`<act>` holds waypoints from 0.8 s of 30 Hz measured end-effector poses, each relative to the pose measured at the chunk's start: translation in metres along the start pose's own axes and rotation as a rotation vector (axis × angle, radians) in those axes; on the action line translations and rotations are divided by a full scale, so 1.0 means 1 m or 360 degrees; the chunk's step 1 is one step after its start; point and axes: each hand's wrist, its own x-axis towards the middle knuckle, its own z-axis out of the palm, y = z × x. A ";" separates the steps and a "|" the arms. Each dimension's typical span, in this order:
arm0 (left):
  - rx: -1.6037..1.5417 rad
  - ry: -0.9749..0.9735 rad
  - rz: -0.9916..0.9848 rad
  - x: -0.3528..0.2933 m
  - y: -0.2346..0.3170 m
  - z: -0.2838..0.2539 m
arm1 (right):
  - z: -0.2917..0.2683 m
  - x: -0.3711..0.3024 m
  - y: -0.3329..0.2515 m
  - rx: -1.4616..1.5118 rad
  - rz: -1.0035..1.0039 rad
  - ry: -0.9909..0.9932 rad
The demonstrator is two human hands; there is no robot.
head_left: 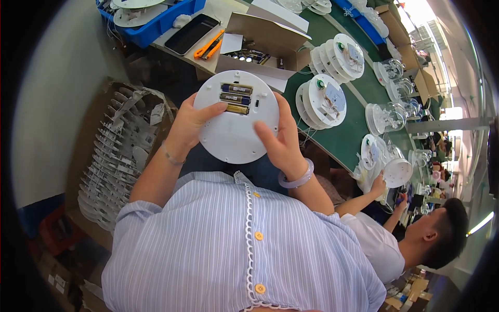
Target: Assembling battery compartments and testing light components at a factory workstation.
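Observation:
Both my hands hold a round white plastic base (pixel 234 138) in front of my chest, its battery compartment facing up. Several batteries (pixel 235 99) lie side by side in that compartment, next to a small black switch. My left hand (pixel 195 117) grips the left rim, its thumb pressing at the end of the lowest battery. My right hand (pixel 283 140) supports the right rim from beneath, with its thumb raised over the face and slightly blurred. The fingers under the base are hidden.
Beyond the base, an open cardboard box (pixel 262 39) contains loose batteries. An orange utility knife (pixel 209 46) and a phone (pixel 192 34) lie beside it. White discs stand in stacks (pixel 325 101) on the green table (pixel 332 139). A carton of discs (pixel 117 151) is at left; a co-worker (pixel 379 234) works at right.

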 end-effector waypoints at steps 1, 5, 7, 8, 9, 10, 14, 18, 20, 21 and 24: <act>0.0003 -0.0009 -0.0005 -0.001 0.001 0.000 | -0.003 0.001 0.000 0.0144 -0.0029 -0.0027; -0.0537 -0.0576 -0.0379 -0.019 0.015 0.011 | -0.006 0.022 0.016 0.0472 -0.0155 -0.0141; -0.0729 -0.0867 -0.0602 -0.023 0.018 0.012 | 0.005 0.019 0.018 0.0828 -0.0059 -0.0413; -0.0731 -0.0780 -0.0608 -0.030 0.023 0.013 | 0.011 0.016 0.018 0.0883 0.0096 -0.0514; -0.0714 -0.0829 -0.0580 -0.033 0.027 0.012 | 0.015 0.012 0.018 0.0846 0.0134 -0.0553; -0.0693 -0.0870 -0.0549 -0.036 0.030 0.013 | 0.018 0.006 0.018 0.0816 0.0172 -0.0597; -0.0475 -0.1118 -0.0256 -0.038 0.047 0.014 | 0.015 -0.007 0.011 0.0975 0.0550 -0.0850; -0.0933 -0.1553 -0.0692 -0.023 0.072 -0.012 | 0.000 -0.017 0.015 0.0910 0.0553 -0.0819; -0.0676 -0.1618 -0.0546 -0.019 0.084 -0.017 | -0.004 -0.023 0.013 0.0932 0.0485 -0.0751; -0.0781 -0.1398 -0.0397 -0.030 0.081 -0.009 | -0.007 -0.025 0.009 0.0893 0.0428 -0.0709; -0.0667 -0.1472 -0.0721 -0.022 0.099 -0.019 | -0.018 -0.027 0.003 0.0852 0.0391 -0.0669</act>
